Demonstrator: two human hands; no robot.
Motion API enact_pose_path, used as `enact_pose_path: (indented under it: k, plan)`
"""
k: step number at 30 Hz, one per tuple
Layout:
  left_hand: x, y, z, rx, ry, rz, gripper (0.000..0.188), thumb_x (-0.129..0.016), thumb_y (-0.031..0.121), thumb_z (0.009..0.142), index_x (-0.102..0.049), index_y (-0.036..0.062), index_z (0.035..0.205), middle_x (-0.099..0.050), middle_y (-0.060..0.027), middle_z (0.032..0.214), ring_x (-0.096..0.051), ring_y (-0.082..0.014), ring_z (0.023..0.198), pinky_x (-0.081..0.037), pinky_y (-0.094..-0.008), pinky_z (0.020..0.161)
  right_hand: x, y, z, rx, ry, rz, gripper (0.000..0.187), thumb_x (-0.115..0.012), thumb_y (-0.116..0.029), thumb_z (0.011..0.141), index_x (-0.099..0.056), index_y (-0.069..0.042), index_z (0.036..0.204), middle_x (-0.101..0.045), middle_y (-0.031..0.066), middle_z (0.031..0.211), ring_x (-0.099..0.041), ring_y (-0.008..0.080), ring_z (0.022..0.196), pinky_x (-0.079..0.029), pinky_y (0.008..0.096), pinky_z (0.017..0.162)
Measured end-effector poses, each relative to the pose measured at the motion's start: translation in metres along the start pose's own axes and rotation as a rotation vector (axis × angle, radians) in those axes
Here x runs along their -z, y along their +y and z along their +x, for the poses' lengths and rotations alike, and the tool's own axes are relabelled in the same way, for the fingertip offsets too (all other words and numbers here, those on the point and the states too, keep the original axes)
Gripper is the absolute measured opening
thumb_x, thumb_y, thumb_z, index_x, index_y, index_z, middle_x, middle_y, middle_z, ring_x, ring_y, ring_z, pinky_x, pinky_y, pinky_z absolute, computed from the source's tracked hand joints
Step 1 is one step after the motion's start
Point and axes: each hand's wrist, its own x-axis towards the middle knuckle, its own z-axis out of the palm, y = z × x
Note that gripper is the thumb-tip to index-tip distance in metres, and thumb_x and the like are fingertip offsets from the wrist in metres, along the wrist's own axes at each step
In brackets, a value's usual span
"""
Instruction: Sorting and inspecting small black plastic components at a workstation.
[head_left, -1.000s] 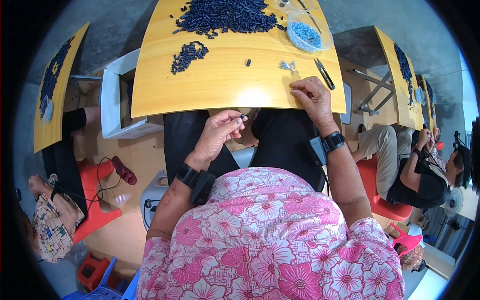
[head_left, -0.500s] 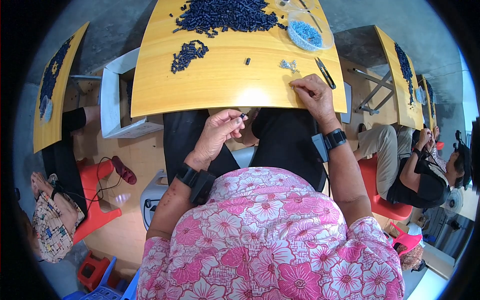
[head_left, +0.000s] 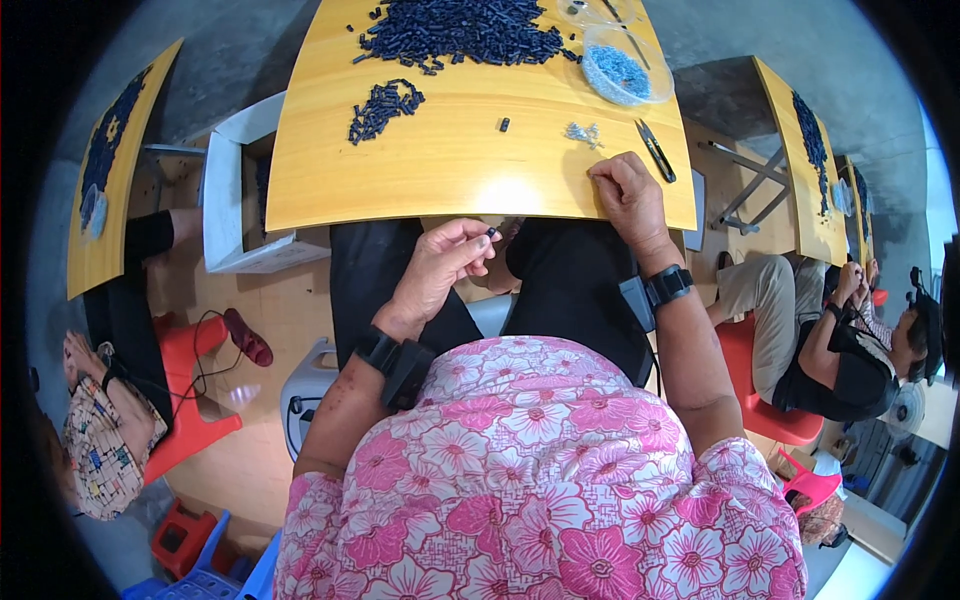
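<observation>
Just off the table's near edge, my left hand point(head_left: 447, 262) pinches a small black cylindrical piece point(head_left: 493, 232) between thumb and forefinger. Over the table's near right corner, my right hand point(head_left: 632, 200) is closed with its fingertips together; whatever they hold is hidden or too small to name. Beyond those fingertips lies a little cluster of clear, silvery bits point(head_left: 583, 133). One loose black piece point(head_left: 505, 125) rests on the wood to their left. Close by on the right is a pair of black thread snips point(head_left: 656, 150).
The yellow wooden table point(head_left: 430, 180) carries a large heap of black pieces point(head_left: 450, 35) and a smaller pile point(head_left: 383, 110). A clear bowl of bluish small parts point(head_left: 617, 72) stands far right. A white carton point(head_left: 225, 190) sits left of the table. Other people work at both sides.
The whole view has shifted slightly. My right fingers look a little more curled in, and the black piece in my left hand is turned slightly. The piles stay put.
</observation>
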Motion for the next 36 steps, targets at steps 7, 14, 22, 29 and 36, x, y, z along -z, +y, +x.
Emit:
enact_pose_path:
  k: [7, 14, 22, 29, 36]
  plan:
    - [0.001, -0.002, 0.0, 0.004, 0.004, -0.01, 0.019, -0.057, 0.015, 0.093, -0.061, 0.0024, 0.106, -0.06, -0.0004, 0.087, -0.056, -0.0056, 0.077, -0.049, -0.0216, 0.071, -0.004, -0.011, -0.004, 0.11, -0.035, -0.269, 0.013, -0.053, -0.002, 0.08, -0.052, -0.005, 0.092, -0.054, 0.0154, 0.091, -0.058, 0.0376, 0.078, -0.05, 0.044, 0.067]
    - [-0.002, 0.0, -0.001, -0.013, -0.001, 0.033, 0.022, -0.057, 0.021, 0.093, -0.061, 0.0039, 0.107, -0.059, 0.0002, 0.089, -0.056, -0.0055, 0.082, -0.049, -0.0216, 0.074, -0.005, -0.017, 0.0, 0.119, -0.062, -0.249, 0.01, -0.056, 0.0, 0.081, -0.054, -0.003, 0.091, -0.056, 0.0157, 0.087, -0.058, 0.0366, 0.081, -0.048, 0.0435, 0.07]
    - [-0.001, 0.0, -0.001, -0.033, -0.006, 0.024, 0.023, -0.057, 0.021, 0.093, -0.061, 0.0038, 0.107, -0.06, -0.0007, 0.091, -0.057, -0.0066, 0.084, -0.049, -0.0218, 0.075, -0.012, -0.016, 0.01, 0.182, 0.002, -0.203, 0.006, -0.057, 0.0, 0.08, -0.057, -0.004, 0.084, -0.059, 0.0141, 0.081, -0.059, 0.0353, 0.075, -0.05, 0.0415, 0.066]
    - [-0.001, 0.001, -0.002, -0.029, 0.0, 0.027, 0.022, -0.057, 0.02, 0.093, -0.061, 0.0035, 0.107, -0.06, -0.0002, 0.09, -0.057, -0.0068, 0.083, -0.049, -0.0222, 0.074, -0.016, -0.015, 0.005, -0.106, 0.0, 0.237, 0.017, -0.056, 0.001, 0.08, -0.059, -0.006, 0.095, -0.061, 0.0061, 0.081, -0.06, 0.0173, 0.068, -0.049, 0.0269, 0.06]
    - [-0.004, 0.005, -0.003, -0.002, 0.016, 0.042, 0.022, -0.058, 0.019, 0.092, -0.061, 0.0024, 0.106, -0.061, -0.0008, 0.092, -0.057, -0.0061, 0.082, -0.049, -0.0217, 0.074, -0.026, -0.047, -0.003, -0.433, -0.119, 1.168, 0.029, -0.057, 0.005, 0.083, -0.053, -0.005, 0.109, -0.059, -0.0009, 0.084, -0.042, 0.0042, 0.058, -0.035, 0.0203, 0.053]
